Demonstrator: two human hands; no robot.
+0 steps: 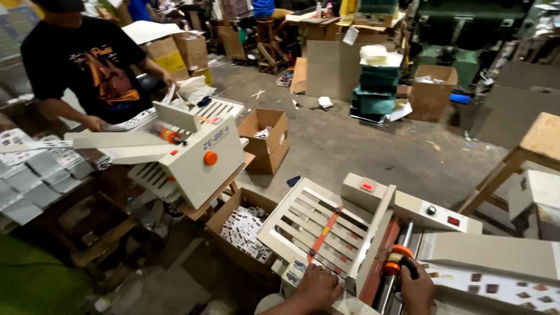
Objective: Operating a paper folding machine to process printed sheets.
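**Two hands on a cream paper machine, bottom of frame**

Nearest the lens: left hand [318, 287], curled loosely, knuckles up, resting on the lower edge of the slatted tray [318, 224] of a cream paper machine [408, 207]. Fingertips tucked under, so hard to tell whether anything pinched. Just to the right, right hand [417, 286], closed round a dark grip just below an orange collar [398, 256] on the machine's metal roller [392, 286]. Orange strap down the middle of the tray. Red button and black knob on the machine's top panel. Printed sheet [501, 286] with small dark patches lying flat at the far right, beside the right hand.

Below the tray, on the floor, an open cardboard box [242, 230] filled with small printed cards. Further back, a second open carton [265, 140] on the concrete.

At left, a second cream machine [201, 154] of the same kind, with an orange knob, set on a wooden stand. Behind it a person in a black printed shirt [87, 61], one hand [95, 122] at its feed side, on a printed sheet. Stacks of grey-and-white printed sheets [35, 169] at the left edge.

Farther off: green stacked crates [376, 90], a brown box [434, 87], a wooden table corner [539, 140] at right.
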